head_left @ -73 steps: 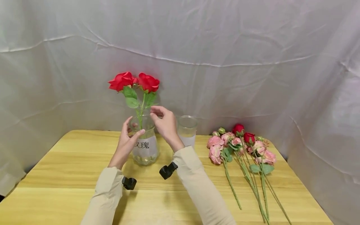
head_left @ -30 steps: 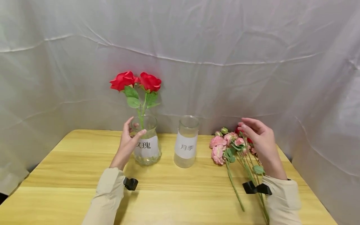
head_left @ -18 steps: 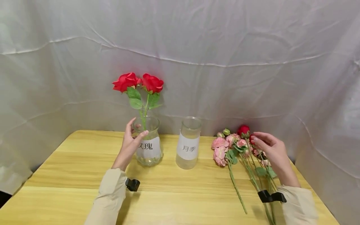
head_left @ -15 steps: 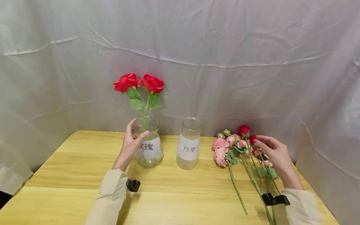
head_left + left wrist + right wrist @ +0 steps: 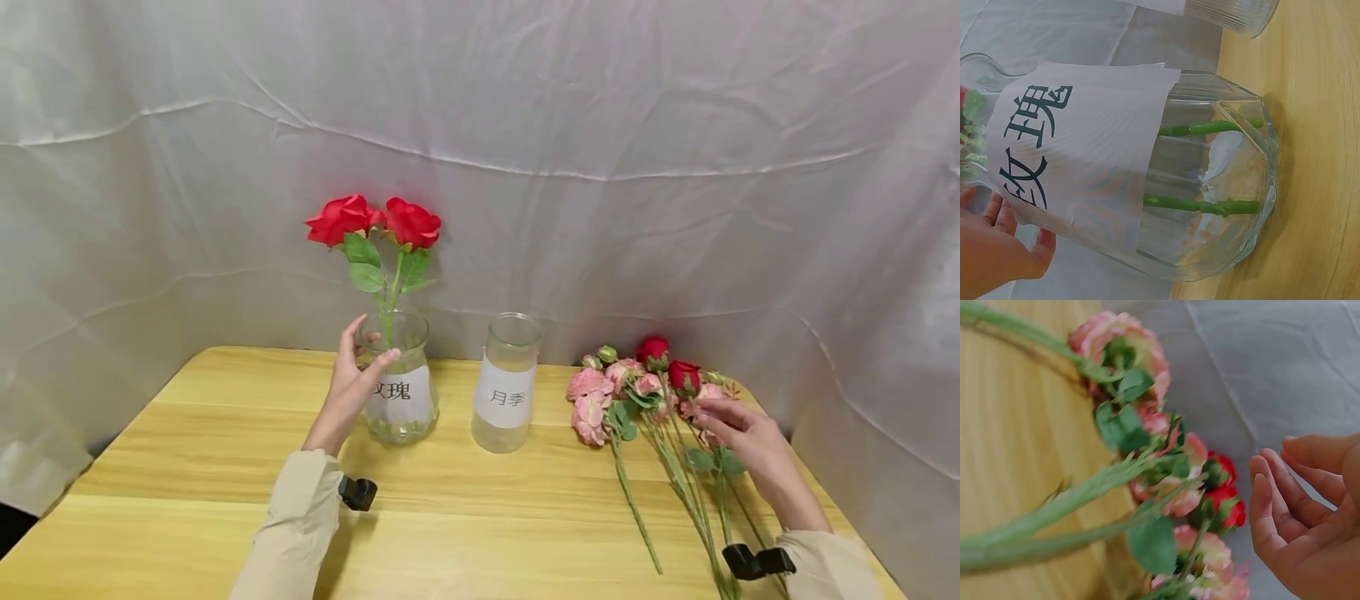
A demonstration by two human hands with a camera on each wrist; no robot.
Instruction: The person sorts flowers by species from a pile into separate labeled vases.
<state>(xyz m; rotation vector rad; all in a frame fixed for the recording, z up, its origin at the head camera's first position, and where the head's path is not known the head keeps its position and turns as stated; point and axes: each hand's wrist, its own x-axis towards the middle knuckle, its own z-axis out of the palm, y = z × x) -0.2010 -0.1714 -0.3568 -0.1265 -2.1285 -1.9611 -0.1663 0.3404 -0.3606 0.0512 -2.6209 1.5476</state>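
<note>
My left hand (image 5: pixel 347 385) grips the neck of a clear glass vase (image 5: pixel 401 427) with a white paper label, thumb in front and fingers round the far side. Two large red roses (image 5: pixel 412 223) with green leaves stand in it; their green stems (image 5: pixel 1229 207) reach near its bottom in the left wrist view. At the right, my right hand (image 5: pixel 761 446) hovers over the laid-out flowers, its fingers loosely bent and holding nothing. Its fingertips are just below a small dark red rose (image 5: pixel 683 377). In the right wrist view a gap separates the right hand (image 5: pixel 1310 512) from the blooms.
A second, narrower labelled glass vase (image 5: pixel 504 433) stands in the middle, holding no flowers. Pink flowers (image 5: pixel 591 412) and another small red rose (image 5: pixel 653 350) lie on the wooden table (image 5: pixel 465 533), stems toward the front. A grey curtain (image 5: pixel 525 242) hangs behind.
My right hand has left the rose vase, crossed to the flowers at the right, and come down below the small red roses. The left hand keeps its hold on the vase.
</note>
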